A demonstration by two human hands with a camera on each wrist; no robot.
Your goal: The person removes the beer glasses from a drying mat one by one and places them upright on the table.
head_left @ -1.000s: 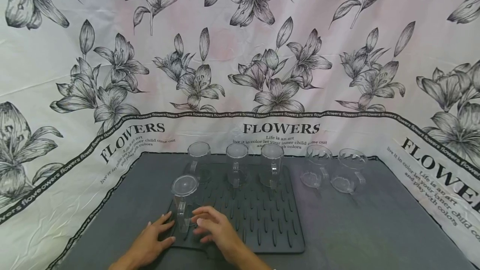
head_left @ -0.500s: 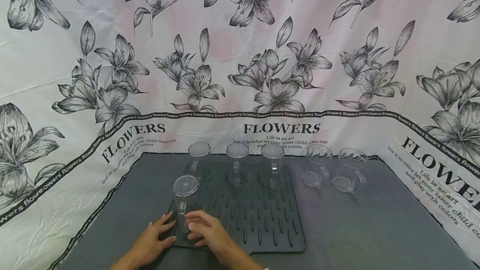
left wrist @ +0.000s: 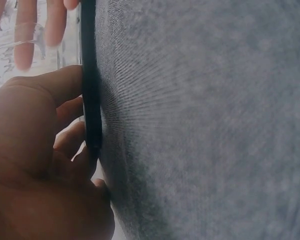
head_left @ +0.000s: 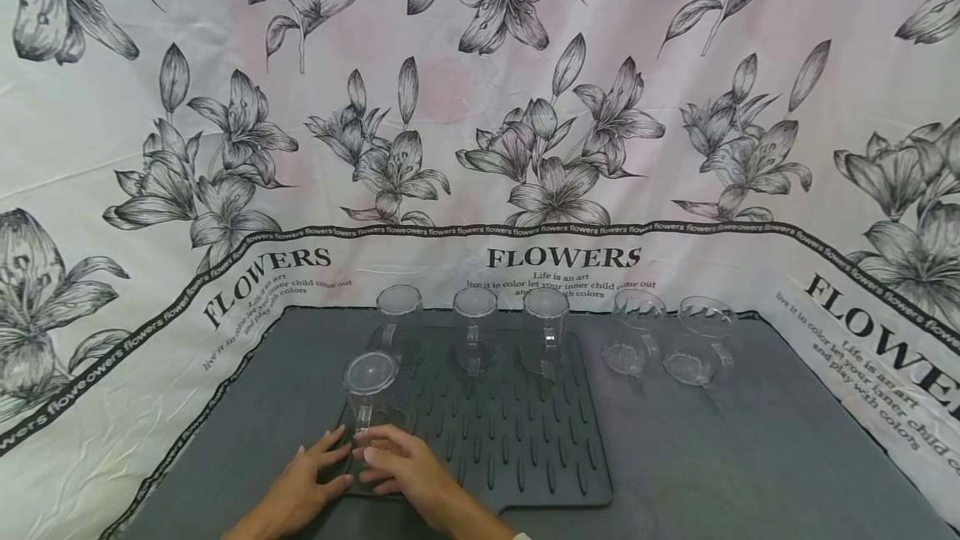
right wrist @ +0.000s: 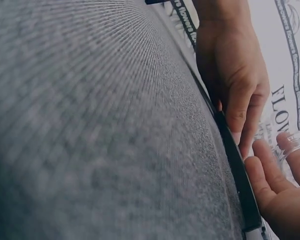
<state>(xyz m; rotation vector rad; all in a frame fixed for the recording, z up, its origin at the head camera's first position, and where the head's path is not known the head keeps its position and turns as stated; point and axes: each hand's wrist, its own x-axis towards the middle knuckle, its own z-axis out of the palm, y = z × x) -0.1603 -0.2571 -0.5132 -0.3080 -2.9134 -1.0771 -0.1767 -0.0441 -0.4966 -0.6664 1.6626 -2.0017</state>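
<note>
An upside-down clear glass mug [head_left: 371, 375] stands at the front left of a dark ribbed drying mat [head_left: 517, 427]. My left hand [head_left: 302, 482] rests at the mat's left edge with its fingers spread. In the left wrist view, the thumb and fingers of that left hand [left wrist: 35, 145] touch the mat's dark rim [left wrist: 91, 75]. My right hand [head_left: 412, 469] is in front of the mug's handle, fingers loosely bent and apart, covering the mug's lower part. In the right wrist view, the right hand's fingers [right wrist: 272, 167] lie close beside the clear glass [right wrist: 297, 141]; no grip shows.
At the back of the mat stand three more glass mugs, at left [head_left: 400, 327], middle [head_left: 475, 332] and right [head_left: 545, 332]. Two upright mugs [head_left: 633, 332] are on the grey tabletop [head_left: 735, 457] to the right. A flower-printed cloth [head_left: 450, 148] hangs behind.
My right hand has moved left, from beside the front mug to in front of its handle. The left hand and the mugs stay nearly where they were.
</note>
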